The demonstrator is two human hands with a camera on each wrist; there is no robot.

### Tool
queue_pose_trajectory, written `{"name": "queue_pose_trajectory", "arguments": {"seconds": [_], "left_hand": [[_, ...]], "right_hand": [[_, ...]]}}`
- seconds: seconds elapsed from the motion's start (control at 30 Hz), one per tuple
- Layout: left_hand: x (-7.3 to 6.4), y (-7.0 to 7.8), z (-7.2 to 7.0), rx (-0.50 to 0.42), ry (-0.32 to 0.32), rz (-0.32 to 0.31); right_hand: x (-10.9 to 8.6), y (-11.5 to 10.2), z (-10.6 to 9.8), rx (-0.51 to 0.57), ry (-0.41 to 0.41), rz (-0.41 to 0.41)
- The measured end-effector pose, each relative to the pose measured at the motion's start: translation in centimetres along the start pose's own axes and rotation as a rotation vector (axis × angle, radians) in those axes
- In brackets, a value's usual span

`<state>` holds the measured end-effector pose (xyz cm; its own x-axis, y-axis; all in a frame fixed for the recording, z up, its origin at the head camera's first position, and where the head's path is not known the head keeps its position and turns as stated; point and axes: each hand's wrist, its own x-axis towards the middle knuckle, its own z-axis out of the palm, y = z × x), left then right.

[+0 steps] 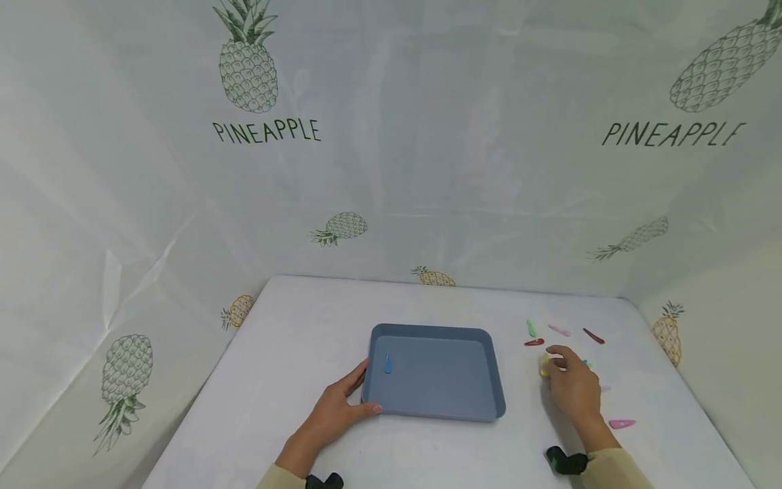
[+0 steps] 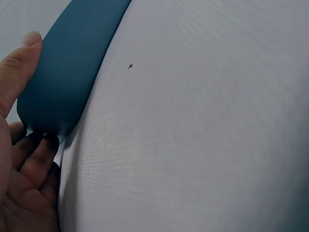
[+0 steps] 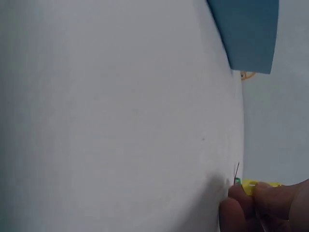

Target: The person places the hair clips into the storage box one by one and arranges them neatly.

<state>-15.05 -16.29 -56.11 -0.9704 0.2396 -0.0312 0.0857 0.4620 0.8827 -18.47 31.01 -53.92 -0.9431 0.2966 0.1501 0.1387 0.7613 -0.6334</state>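
My left hand (image 1: pixel 334 409) holds the blue-grey tray (image 1: pixel 436 415) by its near left corner. In the left wrist view the thumb (image 2: pixel 21 65) lies along one side of the tray wall while the fingers curl against the other. A blue hair clip (image 1: pixel 387 363) lies inside the tray toward its left end. To the right of the tray, my right hand (image 1: pixel 574 388) pinches a yellow hair clip (image 3: pixel 248 186) between thumb and fingertips, over the table.
Around the right hand lie several more clips: a green one (image 1: pixel 531 328), a red one (image 1: pixel 534 342), a light pink one (image 1: pixel 559 331), a dark red one (image 1: pixel 593 336) and a bright pink one (image 1: pixel 622 424). A pineapple-printed sheet (image 1: pixel 427 170) hangs behind the white table (image 1: pixel 244 421).
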Motion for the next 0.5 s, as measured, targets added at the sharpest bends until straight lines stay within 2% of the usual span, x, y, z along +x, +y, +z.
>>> {"name": "queue_pose_trajectory", "arguments": {"seconds": [0.33,0.5], "left_hand": [[0.0,0.0,0.0,-0.002,-0.006,0.002],[-0.1,0.1,-0.1,-0.001,-0.004,0.004]], "right_hand": [[0.1,-2.2,0.0,0.241,-0.113,0.094],[0.4,-4.1,-0.1,0.312,-0.115,0.064]]}}
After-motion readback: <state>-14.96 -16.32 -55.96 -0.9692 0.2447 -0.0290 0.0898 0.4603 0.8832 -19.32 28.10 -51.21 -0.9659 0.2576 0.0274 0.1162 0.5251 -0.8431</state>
